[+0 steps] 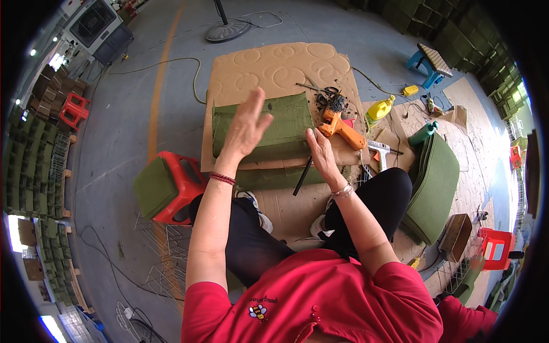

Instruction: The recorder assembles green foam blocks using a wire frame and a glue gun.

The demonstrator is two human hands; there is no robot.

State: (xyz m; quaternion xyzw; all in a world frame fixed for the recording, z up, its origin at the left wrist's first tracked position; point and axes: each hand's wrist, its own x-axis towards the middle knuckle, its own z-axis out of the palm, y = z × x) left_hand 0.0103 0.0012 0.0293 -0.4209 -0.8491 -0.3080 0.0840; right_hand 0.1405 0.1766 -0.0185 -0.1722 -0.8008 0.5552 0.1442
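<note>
My left hand (247, 127) is raised, palm open and fingers spread, just above the left part of a folded green felt piece (286, 123) that lies on a sheet of cardboard (269, 66). My right hand (320, 153) rests flat on the felt's lower right edge, fingers together, next to a black stick (303, 175). An orange glue gun (342, 129) lies right of the felt. A second strip of green felt (269, 178) lies under the near edge of the cardboard.
Scissors (320, 90) and dark scraps sit beyond the glue gun. A yellow bottle (378, 110), a white glue gun (378, 152) and a stack of green felt (434, 186) lie to the right. A red stool with a green pad (166, 186) stands left. Wire grids (160, 251) lie on the floor.
</note>
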